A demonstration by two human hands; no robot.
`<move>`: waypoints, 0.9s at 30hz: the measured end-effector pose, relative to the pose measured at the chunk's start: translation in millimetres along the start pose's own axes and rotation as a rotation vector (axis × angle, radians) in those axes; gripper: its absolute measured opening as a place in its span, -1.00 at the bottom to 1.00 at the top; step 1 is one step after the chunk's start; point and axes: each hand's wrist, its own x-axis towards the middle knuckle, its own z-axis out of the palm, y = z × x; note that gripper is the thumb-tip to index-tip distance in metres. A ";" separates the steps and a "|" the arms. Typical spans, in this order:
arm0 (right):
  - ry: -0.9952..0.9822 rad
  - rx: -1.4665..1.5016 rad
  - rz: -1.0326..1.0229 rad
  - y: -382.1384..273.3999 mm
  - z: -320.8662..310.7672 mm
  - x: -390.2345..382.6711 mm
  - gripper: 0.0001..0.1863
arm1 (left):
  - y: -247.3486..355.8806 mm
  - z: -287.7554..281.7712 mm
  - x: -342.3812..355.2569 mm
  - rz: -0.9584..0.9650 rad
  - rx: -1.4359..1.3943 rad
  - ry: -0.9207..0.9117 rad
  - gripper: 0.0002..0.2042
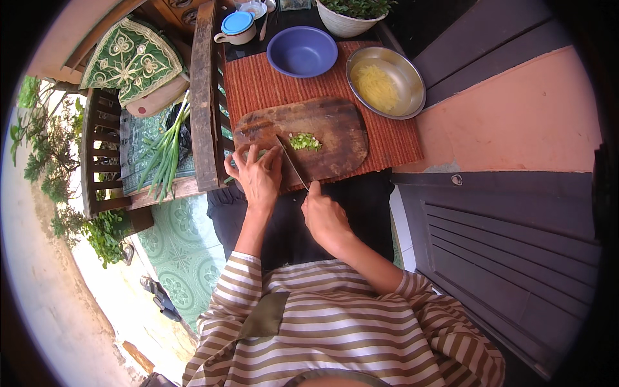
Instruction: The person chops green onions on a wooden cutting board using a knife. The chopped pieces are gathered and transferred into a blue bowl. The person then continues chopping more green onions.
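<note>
My left hand (258,177) rests on the left part of a worn wooden cutting board (342,122), its fingers bent down over a bit of green onion that is mostly hidden beneath them. My right hand (325,216) is closed round the handle of a knife (291,160) at the board's front edge. The blade points up and to the left, close beside my left fingertips. Just right of the blade lies a small heap of chopped green onion (305,142).
Behind the board stand a blue bowl (302,51) and a steel bowl (412,84) holding pale yellow shreds in liquid. A mug with a blue lid (237,23) and a white planter (348,22) are farther back. Whole green onions (169,151) lie on the wooden bench at left.
</note>
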 end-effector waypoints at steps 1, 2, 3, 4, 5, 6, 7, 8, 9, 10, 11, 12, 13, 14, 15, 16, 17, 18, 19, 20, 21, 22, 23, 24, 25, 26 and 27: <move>0.015 -0.008 -0.006 1.8 4.2 1.3 -0.74 | 1.9 -2.3 1.4 -0.005 -0.004 0.014 -0.87; 0.030 -0.016 -0.011 3.0 6.7 1.1 -0.74 | 3.2 -3.5 1.8 -0.009 -0.008 0.027 -0.87; 0.032 -0.005 -0.027 3.2 6.5 -0.6 -0.74 | 2.0 -2.3 0.8 -0.013 0.001 0.025 -0.86; 0.034 0.007 -0.043 4.8 5.3 -3.7 -0.74 | 0.0 0.4 -1.2 -0.016 0.010 0.023 -0.86; 0.036 0.018 -0.058 6.7 5.0 -6.9 -0.74 | -1.5 1.4 -2.4 -0.019 0.019 0.021 -0.86; 0.028 0.009 -0.049 9.9 5.7 -11.3 -0.74 | -1.2 1.6 -2.1 -0.021 0.009 0.024 -0.86; 0.021 -0.001 -0.039 13.3 7.5 -16.7 -0.74 | -1.4 1.4 -1.9 -0.023 -0.001 0.028 -0.86; 0.013 -0.010 -0.030 16.0 8.1 -20.2 -0.74 | -1.6 1.4 -1.7 -0.026 -0.011 0.031 -0.86; 0.013 -0.007 -0.026 17.1 7.1 -22.2 -0.74 | -2.3 2.2 -1.7 -0.035 -0.007 0.039 -0.86; 0.012 -0.005 -0.023 17.5 5.4 -24.2 -0.74 | -3.3 4.0 -2.0 -0.045 -0.002 0.048 -0.85; 0.012 -0.002 -0.020 17.6 3.7 -25.6 -0.74 | -3.8 4.9 -1.7 -0.056 0.003 0.057 -0.84; 0.014 0.010 -0.034 17.1 1.4 -25.5 -0.74 | -4.1 4.6 -1.2 -0.061 -0.017 0.054 -0.84; 0.016 0.022 -0.049 16.2 -1.7 -23.6 -0.73 | -4.2 4.2 -0.7 -0.067 -0.036 0.052 -0.85; 0.018 0.034 -0.064 15.5 -4.2 -21.4 -0.73 | -4.4 3.6 -0.6 -0.073 -0.056 0.049 -0.85; 0.032 0.045 -0.086 16.1 -3.9 -17.6 -0.72 | -4.8 2.9 -0.4 -0.065 -0.050 0.045 -0.85; 0.045 0.056 -0.109 17.7 -1.6 -12.6 -0.71 | -5.4 2.4 -0.7 -0.057 -0.043 0.040 -0.86; 0.058 0.066 -0.131 18.7 -0.4 -9.2 -0.70 | -5.6 2.0 -0.8 -0.049 -0.038 0.036 -0.86; 0.065 0.063 -0.128 18.5 -0.7 -7.5 -0.69 | -5.6 2.0 -1.0 -0.040 -0.025 0.035 -0.86; 0.072 0.060 -0.125 18.5 -1.1 -6.2 -0.68 | -4.8 2.3 -1.1 -0.031 -0.013 0.033 -0.86; 0.079 0.056 -0.121 18.1 -1.4 -5.7 -0.67 | -4.0 2.2 -1.1 -0.022 -0.002 0.031 -0.86; 0.087 0.061 -0.121 18.5 -1.4 -5.8 -0.66 | -2.7 2.4 -1.3 -0.020 -0.002 0.036 -0.86; 0.096 0.065 -0.119 18.8 -1.2 -6.3 -0.66 | -1.4 2.2 -1.6 -0.018 -0.003 0.040 -0.86; 0.104 0.070 -0.118 19.1 -1.0 -6.8 -0.65 | -0.5 2.0 -1.8 -0.015 -0.004 0.044 -0.86; 0.109 0.070 -0.125 18.1 -1.9 -8.7 -0.66 | 0.2 1.4 -2.7 -0.012 0.002 0.042 -0.85; 0.114 0.070 -0.132 15.9 -4.0 -11.5 -0.66 | 0.7 0.7 -3.4 -0.009 0.008 0.041 -0.85; 0.120 0.070 -0.140 14.8 -5.0 -13.2 -0.66 | 1.0 0.4 -3.7 -0.006 0.014 0.039 -0.85; 0.109 0.055 -0.142 15.3 -4.4 -14.0 -0.66 | 0.8 0.7 -3.7 -0.004 0.016 0.041 -0.85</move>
